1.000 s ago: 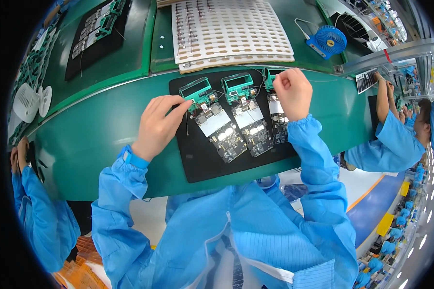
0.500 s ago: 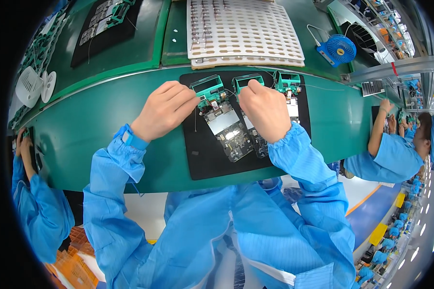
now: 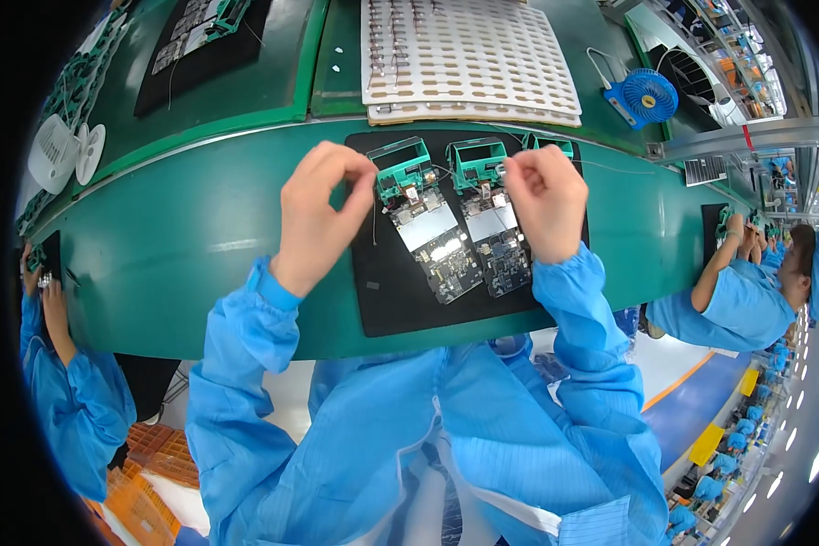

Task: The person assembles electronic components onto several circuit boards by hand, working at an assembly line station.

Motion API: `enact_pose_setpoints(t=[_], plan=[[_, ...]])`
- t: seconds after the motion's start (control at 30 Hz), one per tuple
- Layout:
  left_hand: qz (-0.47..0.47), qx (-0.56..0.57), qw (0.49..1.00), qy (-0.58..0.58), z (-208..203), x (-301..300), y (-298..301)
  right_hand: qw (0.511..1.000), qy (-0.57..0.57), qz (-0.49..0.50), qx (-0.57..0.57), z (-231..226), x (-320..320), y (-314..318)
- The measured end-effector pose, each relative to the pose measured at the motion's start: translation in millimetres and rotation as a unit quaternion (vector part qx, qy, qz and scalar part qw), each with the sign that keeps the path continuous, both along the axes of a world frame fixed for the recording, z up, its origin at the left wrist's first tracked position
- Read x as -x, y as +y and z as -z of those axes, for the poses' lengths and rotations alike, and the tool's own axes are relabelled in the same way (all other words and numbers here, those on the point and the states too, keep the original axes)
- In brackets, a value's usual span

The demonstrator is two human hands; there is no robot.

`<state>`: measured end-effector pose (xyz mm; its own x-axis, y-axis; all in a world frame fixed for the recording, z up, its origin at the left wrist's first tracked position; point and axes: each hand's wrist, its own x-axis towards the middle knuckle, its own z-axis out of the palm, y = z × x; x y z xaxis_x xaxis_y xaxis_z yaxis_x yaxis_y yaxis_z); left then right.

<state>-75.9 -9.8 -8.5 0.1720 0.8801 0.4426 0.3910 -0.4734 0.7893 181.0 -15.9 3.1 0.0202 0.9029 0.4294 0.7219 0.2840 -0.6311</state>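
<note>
Three circuit boards with green plastic frames lie side by side on a black mat (image 3: 400,314). The left board (image 3: 448,268) and the middle board (image 3: 505,259) show most of their length; my right hand and sleeve cover much of the right one, whose green frame (image 3: 552,144) shows at the top. My left hand (image 3: 318,214) is closed in a pinch at the left edge of the left green frame (image 3: 402,164). A thin wire hangs just below its fingertips. Curled shut beside the middle green frame (image 3: 476,159), my right hand (image 3: 552,196) has a tiny pale piece at its fingertips.
White perforated trays (image 3: 473,64) holding rows of small wired parts are stacked beyond the mat. A blue fan (image 3: 644,96) stands at the far right, a white fan (image 3: 56,153) at the left. Co-workers sit on both sides. Another black mat (image 3: 196,68) with boards lies far left.
My right hand has moved right, uncovering the middle board and its frame. My left hand has turned, its thumb and forefinger now forming a visible loop. The view has shifted slightly.
</note>
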Motion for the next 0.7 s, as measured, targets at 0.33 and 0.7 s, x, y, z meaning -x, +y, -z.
enact_pose_setpoints(t=[0.33, 0.7], plan=[[0.108, -0.115, 0.98, 0.118, -15, -39, -61, 0.96, 0.085, -0.217, 0.155, -15, 25, -74], [-0.067, 0.246, 0.966, 0.05, 6, 23, -33, 0.821, 0.545, -0.005, 0.17, 29, -230, -236]])
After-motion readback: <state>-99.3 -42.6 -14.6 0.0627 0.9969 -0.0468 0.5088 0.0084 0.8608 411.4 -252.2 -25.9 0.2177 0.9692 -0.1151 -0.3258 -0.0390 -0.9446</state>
